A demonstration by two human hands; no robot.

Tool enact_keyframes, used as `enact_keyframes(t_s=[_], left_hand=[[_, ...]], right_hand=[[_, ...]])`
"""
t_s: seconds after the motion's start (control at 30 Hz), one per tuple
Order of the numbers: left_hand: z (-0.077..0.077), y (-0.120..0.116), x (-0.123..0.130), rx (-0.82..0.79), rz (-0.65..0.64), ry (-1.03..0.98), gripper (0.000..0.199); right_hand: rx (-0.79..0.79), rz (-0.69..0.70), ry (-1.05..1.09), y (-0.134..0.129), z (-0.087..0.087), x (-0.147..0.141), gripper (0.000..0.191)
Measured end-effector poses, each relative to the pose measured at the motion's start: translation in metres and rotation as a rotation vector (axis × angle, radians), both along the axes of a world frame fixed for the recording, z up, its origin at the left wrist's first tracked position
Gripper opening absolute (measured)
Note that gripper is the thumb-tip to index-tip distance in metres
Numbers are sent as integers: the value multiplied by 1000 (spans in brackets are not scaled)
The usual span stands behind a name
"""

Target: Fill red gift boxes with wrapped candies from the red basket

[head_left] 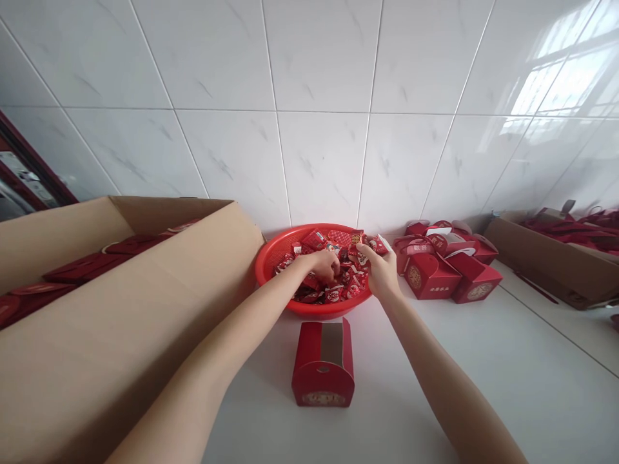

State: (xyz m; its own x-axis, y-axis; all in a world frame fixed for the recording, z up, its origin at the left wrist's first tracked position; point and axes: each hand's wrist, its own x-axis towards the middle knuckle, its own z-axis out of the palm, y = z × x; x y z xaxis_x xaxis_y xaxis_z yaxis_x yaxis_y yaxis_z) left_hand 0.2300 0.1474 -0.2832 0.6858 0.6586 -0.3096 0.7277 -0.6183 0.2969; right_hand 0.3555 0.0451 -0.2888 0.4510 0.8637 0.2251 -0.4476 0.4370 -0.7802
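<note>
Where the counter (261, 419) comes nearest, its top is smooth and pale, softly shaded under the arms. To the left, a tall brown carton (188, 290) stands open, with dark red boxes (87, 267) lying inside. Between the forearms a red box (309, 361) sits upright, its near end arched, with a small hole above a gold design; a grey-brown strip runs along the top.

Just behind it is the basket (264, 261), bright red-orange, round and perforated, heaped with packets (333, 295). These are small, shiny and crinkled, mostly red with pale print. Over the heap, the left hand (326, 264) reaches down with curled fingers; whether they grip anything, I cannot tell. At the basket's right rim, the right hand (384, 270) pinches some packets between thumb and fingers.

Farther right, folded red cartons (432, 274) cluster near the wall, and beyond them a low tray (546, 258) holds more red pieces. White tiles (324, 161) with grey veining cover the wall, and a barred window is reflected at upper right.
</note>
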Motion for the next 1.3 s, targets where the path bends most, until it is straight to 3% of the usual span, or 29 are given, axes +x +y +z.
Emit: enact_keyframes(t_s=[0.2, 0.37, 0.53, 0.9, 1.0, 1.17, 1.3], left_hand=[[3, 17, -21, -70, 109, -165, 42], [-5, 25, -23, -69, 148, -257, 45], [-2, 22, -23, -34, 206, -295, 45], [14, 9, -21, -21, 256, -456, 20], [17, 8, -19, -40, 280, -596, 22], [24, -2, -15, -261, 323, -934, 18], [32, -25, -23, -247, 299, -1140, 28]], right_hand=[[-12, -9, -12, 0, 0, 0, 30], [-12, 2, 0, 0, 0, 0, 29], [-20, 0, -10, 0, 0, 0, 31], [-18, 30, -1, -1, 0, 2, 30], [-17, 45, -4, -1, 0, 2, 30], [-6, 74, 36, -1, 0, 3, 31], [-20, 150, 90, -6, 8, 1, 30]])
